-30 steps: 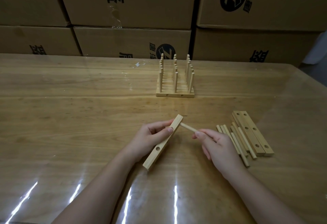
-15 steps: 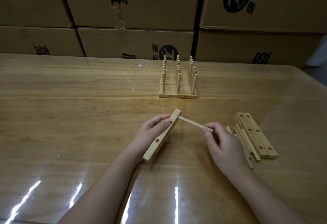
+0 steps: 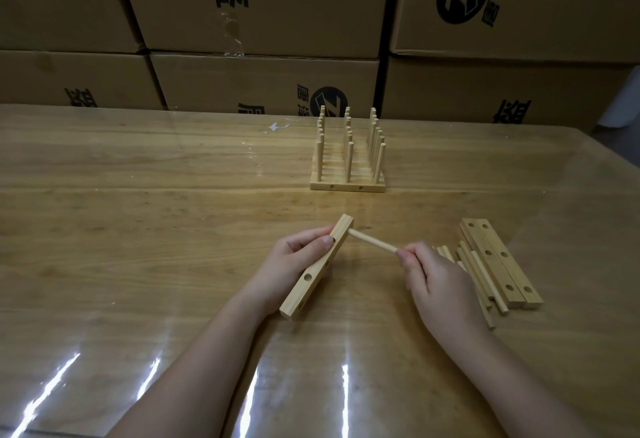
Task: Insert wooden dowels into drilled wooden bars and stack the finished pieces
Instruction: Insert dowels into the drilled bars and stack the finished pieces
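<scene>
My left hand [image 3: 294,261] grips a drilled wooden bar [image 3: 313,271] tilted on the table, its far end raised. A wooden dowel [image 3: 372,242] sticks out sideways from the bar's far hole. My right hand [image 3: 436,278] pinches the dowel's free end. Several loose dowels [image 3: 479,275] and two drilled bars [image 3: 502,261] lie side by side right of that hand. A stack of finished bars with upright dowels [image 3: 348,164] stands farther back at the table's middle.
The wooden table [image 3: 138,216] has a glossy clear cover with light glare near the front edge. Stacked cardboard boxes [image 3: 263,5] with black print form a wall along the table's far edge. A small white scrap [image 3: 275,127] lies left of the stack.
My right hand has slid back along the dowel to its free end, so more of the dowel shows. The dowel tip now sits in the bar's far hole. The left hand kept its grip.
</scene>
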### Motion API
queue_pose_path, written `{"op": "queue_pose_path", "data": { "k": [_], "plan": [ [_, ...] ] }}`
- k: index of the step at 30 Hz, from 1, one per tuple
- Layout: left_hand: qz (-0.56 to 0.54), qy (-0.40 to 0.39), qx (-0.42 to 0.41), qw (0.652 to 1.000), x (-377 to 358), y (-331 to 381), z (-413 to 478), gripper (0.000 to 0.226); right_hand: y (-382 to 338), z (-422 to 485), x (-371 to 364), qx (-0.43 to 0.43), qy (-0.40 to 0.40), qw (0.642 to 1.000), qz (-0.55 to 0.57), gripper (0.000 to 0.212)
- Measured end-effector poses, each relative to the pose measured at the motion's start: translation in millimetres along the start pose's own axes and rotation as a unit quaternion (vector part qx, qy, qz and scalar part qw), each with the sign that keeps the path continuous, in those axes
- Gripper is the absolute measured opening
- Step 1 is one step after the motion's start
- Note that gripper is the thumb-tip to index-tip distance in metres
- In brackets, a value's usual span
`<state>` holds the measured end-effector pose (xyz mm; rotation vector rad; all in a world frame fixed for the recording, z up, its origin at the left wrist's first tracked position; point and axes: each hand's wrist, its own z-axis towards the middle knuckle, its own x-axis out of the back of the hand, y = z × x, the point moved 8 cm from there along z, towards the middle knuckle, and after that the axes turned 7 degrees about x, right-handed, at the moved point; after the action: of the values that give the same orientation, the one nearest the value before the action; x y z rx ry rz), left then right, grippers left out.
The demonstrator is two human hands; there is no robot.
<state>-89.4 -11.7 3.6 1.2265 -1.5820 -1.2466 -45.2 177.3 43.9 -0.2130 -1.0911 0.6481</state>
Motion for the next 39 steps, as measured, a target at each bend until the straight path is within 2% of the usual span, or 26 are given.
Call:
{"op": "queue_pose_path", "data": {
  "k": [7,12,14,17,19,23,25,27,30,31,33,36,37,39],
  "plan": [
    [-0.007,-0.014,-0.013,1.0,0,1,0,0.025,-1,0,0,-0.001,0.005,1.0,0.027,0.023],
    [-0.024,-0.031,-0.01,0.999,-3,-2,4,0.024,-2,1,3,0.001,0.021,0.995,0.096,0.046],
    [-0.083,-0.027,-0.016,0.996,-1,-4,9,0.025,7,0,12,-0.019,0.07,0.99,0.118,0.049],
    [-0.195,-0.026,-0.019,0.98,6,-7,15,0.03,26,1,27,-0.049,0.144,0.985,0.085,0.033],
    [-0.224,-0.032,-0.019,0.974,8,-8,17,0.033,40,4,22,-0.083,0.105,0.991,0.022,0.027],
    [-0.24,-0.032,-0.02,0.97,8,-8,19,0.039,44,4,-5,-0.093,-0.071,0.984,-0.134,0.042],
    [-0.238,-0.037,-0.022,0.97,7,-8,19,0.04,39,4,-13,-0.079,-0.112,0.977,-0.163,0.048],
    [-0.227,-0.047,-0.025,0.972,6,-8,19,0.04,35,4,-14,-0.08,-0.116,0.979,-0.145,0.044],
    [-0.205,-0.061,-0.03,0.976,4,-7,19,0.039,34,1,-8,-0.127,-0.052,0.99,0.02,0.03],
    [-0.198,-0.064,-0.029,0.978,3,-7,18,0.039,38,0,-6,-0.163,-0.025,0.981,0.107,0.024],
    [-0.178,-0.075,-0.028,0.981,-1,-7,17,0.039,41,-2,-8,-0.233,0.004,0.925,0.3,0.015],
    [-0.12,-0.097,-0.03,0.988,-9,-7,14,0.028,36,-3,-18,-0.286,0.032,0.792,0.539,0.012],
    [-0.103,-0.103,-0.032,0.989,-11,-7,13,0.025,34,-2,-19,-0.288,0.041,0.757,0.585,0.014],
    [-0.085,-0.109,-0.033,0.99,-13,-7,12,0.027,30,-1,-21,-0.277,0.054,0.726,0.627,0.021]
  ]
}}
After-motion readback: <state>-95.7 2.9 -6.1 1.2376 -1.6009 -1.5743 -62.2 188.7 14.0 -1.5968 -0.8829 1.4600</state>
